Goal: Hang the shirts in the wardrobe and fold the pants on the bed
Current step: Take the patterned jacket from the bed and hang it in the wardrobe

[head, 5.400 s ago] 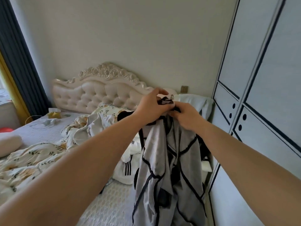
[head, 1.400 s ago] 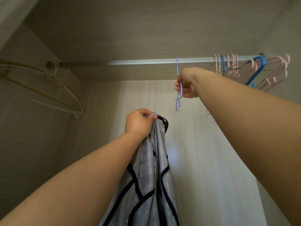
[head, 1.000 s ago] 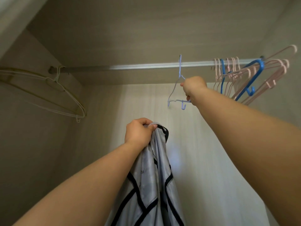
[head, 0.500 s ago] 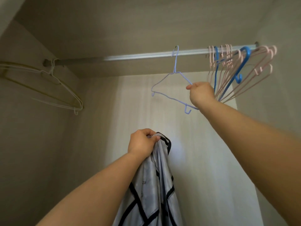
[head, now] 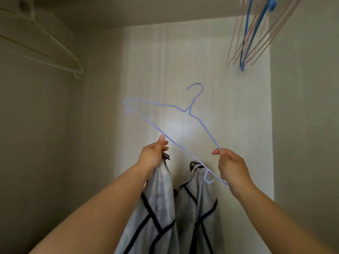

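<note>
Pale wire hangers (head: 55,50) hung upper left. Left hand (head: 153,155) clenched grey black-trimmed shirt (head: 159,213) collar, thumb on lilac wire hanger (head: 176,125). Right hand (head: 232,167) fingers pinched hanger's lower end. Pink and blue hangers (head: 251,32) upper right.

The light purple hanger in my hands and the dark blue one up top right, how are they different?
The light purple hanger is thin wire, held tilted in the right hand and touched by the left hand. The dark blue hanger looks thicker and hangs among pink hangers; its hook is cut off by the frame. Both are empty, with no shirt on them yet.
</note>
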Demonstrator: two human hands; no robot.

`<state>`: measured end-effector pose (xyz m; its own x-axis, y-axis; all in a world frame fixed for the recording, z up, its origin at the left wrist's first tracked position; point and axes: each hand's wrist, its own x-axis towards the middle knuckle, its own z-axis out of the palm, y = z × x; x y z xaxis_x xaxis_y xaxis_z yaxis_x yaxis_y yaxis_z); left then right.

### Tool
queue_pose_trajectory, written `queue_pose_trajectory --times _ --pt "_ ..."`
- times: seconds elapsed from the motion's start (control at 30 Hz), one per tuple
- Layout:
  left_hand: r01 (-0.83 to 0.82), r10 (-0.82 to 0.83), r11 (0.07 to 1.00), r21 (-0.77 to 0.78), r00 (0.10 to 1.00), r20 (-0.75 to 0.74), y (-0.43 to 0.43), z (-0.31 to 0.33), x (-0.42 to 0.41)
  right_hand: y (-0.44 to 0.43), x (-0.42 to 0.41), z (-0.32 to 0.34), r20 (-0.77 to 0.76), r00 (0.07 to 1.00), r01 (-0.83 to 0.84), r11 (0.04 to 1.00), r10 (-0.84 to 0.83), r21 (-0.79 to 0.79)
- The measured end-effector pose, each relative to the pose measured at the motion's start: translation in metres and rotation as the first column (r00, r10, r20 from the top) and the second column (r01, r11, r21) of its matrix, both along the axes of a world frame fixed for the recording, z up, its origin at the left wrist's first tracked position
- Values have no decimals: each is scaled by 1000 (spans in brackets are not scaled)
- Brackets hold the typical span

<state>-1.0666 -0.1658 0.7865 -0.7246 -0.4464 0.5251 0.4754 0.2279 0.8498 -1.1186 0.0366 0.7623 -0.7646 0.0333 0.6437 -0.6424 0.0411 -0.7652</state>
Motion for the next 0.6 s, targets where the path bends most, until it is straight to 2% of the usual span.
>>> queue_pose_trajectory --times 0.1,0.23,0.33,0.43,0.5,0.6 --pt "-27 31 993 113 999 -35 3 -15 4 4 -7 -49 114 991 -65 998 65 0" --pt "-160 155 971 178 987 43 6 -36 6 1 -8 -95 248 945 -213 977 211 -21" --pt "-213 201 973 91 971 131 7 -54 5 1 -7 -100 335 906 -268 963 261 -24" --pt "-214 211 977 -8 958 195 12 -69 7 -7 -7 -88 336 920 -241 968 202 78" --pt "-172 192 980 -104 954 231 17 -78 10 -15 -7 -80 342 927 -200 975 156 99" --pt "-26 119 953 -302 948 294 22 -87 17 -22 -8 -75 438 886 -166 986 154 -11"
